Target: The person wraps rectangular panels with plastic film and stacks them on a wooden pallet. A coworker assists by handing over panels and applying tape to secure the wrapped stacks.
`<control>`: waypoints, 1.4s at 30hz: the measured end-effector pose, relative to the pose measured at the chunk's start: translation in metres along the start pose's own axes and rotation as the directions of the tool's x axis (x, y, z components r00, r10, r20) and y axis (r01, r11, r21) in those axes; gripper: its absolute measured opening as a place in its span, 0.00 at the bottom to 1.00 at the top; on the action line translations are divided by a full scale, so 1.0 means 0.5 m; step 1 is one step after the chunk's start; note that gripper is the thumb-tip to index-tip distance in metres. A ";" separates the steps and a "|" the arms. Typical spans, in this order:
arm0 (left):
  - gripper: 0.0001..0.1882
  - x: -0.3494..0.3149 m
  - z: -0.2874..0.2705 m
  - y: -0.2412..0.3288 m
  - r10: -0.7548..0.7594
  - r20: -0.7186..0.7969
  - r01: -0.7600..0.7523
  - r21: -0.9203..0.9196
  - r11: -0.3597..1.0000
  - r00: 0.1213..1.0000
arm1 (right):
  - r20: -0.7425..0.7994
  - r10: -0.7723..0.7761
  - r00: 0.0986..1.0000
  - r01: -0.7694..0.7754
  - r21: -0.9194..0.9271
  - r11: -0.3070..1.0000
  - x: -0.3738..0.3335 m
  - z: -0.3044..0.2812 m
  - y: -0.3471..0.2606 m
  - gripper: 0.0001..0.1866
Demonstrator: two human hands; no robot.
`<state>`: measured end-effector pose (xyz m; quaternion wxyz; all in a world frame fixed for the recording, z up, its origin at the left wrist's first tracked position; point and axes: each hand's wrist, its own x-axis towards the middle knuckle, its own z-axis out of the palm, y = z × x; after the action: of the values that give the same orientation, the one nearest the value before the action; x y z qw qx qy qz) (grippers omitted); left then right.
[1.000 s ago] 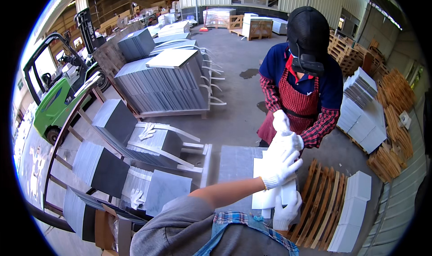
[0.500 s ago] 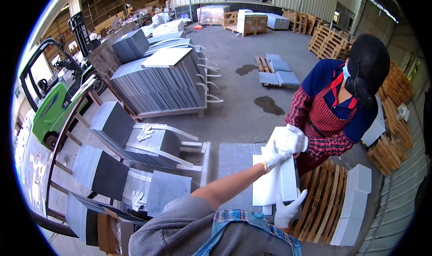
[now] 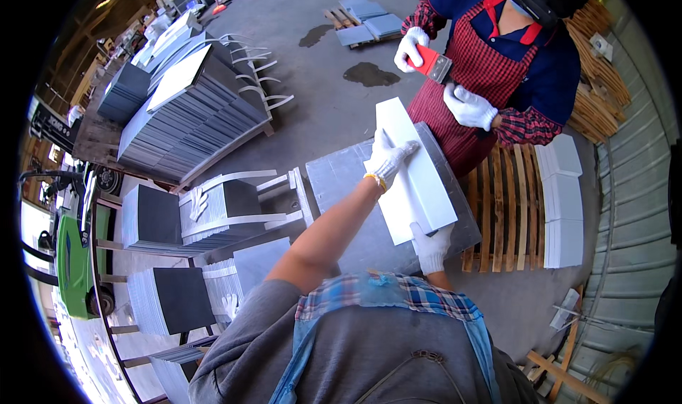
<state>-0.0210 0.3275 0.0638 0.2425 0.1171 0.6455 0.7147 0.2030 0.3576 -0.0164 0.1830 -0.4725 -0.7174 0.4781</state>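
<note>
A long white carton (image 3: 426, 191) lies on a grey slab-topped surface (image 3: 334, 184) in front of me, with a flat white panel along its left side. My left hand (image 3: 388, 159), in a white glove, rests on the panel with fingers stretched forward and thumb out to the right. At the carton's near end my right hand (image 3: 432, 249), gloved too, closes around the end; some fingers are hidden beneath it. Across from me a person in a red checked apron holds a red tool with a metal end (image 3: 432, 64), perhaps a wide brush, in one gloved hand.
A slatted wooden pallet (image 3: 501, 212) with stacked white boxes (image 3: 563, 202) stands at right. Racks of dark tiles (image 3: 160, 219) with loose white gloves (image 3: 198, 204) are at left. Behind them are a large tile stack (image 3: 192, 113) and a green forklift (image 3: 71, 269).
The co-worker's hands have left the carton and now hold up the red tool. My right hand has gone from spread fingers to gripping the carton's near end. My view has turned.
</note>
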 end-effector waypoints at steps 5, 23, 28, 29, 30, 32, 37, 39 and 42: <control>0.38 -0.011 0.005 0.019 -0.039 0.040 0.042 -0.061 0.997 0.998 | -0.114 -0.134 0.984 0.132 -0.020 0.991 -0.008 0.004 0.000 0.47; 0.38 -0.007 0.000 0.010 -0.018 0.033 0.018 -0.018 1.000 0.999 | -0.064 -0.116 0.991 0.117 0.015 0.993 -0.022 -0.013 -0.032 0.43; 0.37 -0.003 0.004 0.007 -0.015 0.026 0.015 -0.005 1.000 1.000 | -0.114 -0.248 0.962 0.248 -0.015 0.969 0.002 0.006 0.024 0.43; 0.36 0.000 0.003 0.000 0.002 0.037 -0.002 0.010 1.000 0.999 | -0.122 -0.272 0.955 0.271 -0.023 0.962 0.005 0.010 0.033 0.44; 0.35 0.004 0.002 -0.004 0.016 0.011 -0.017 0.020 1.000 1.000 | -0.104 -0.250 0.963 0.251 -0.006 0.968 0.004 0.008 0.029 0.44; 0.34 0.005 -0.001 -0.015 0.020 0.005 -0.020 -0.004 1.000 1.000 | -0.070 -0.224 0.972 0.222 -0.040 0.974 0.003 0.010 0.040 0.45; 0.31 -0.002 0.011 -0.004 0.001 0.001 -0.001 -0.037 0.999 1.000 | 0.029 -0.153 0.988 0.156 -0.145 0.977 0.024 0.033 0.123 0.49; 0.31 -0.009 0.018 -0.002 0.012 -0.023 -0.014 -0.051 0.999 1.000 | 0.042 -0.165 0.985 0.170 -0.213 0.962 0.028 0.041 0.141 0.51; 0.31 0.001 0.012 -0.016 0.023 -0.050 -0.022 0.011 1.000 0.999 | 0.114 -0.163 0.980 0.186 -0.232 0.955 0.030 0.036 0.135 0.56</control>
<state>-0.0172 0.3334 0.0569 0.2177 0.1078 0.6538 0.7166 0.2167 0.3676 -0.0859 0.1322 -0.4031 -0.8169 0.3908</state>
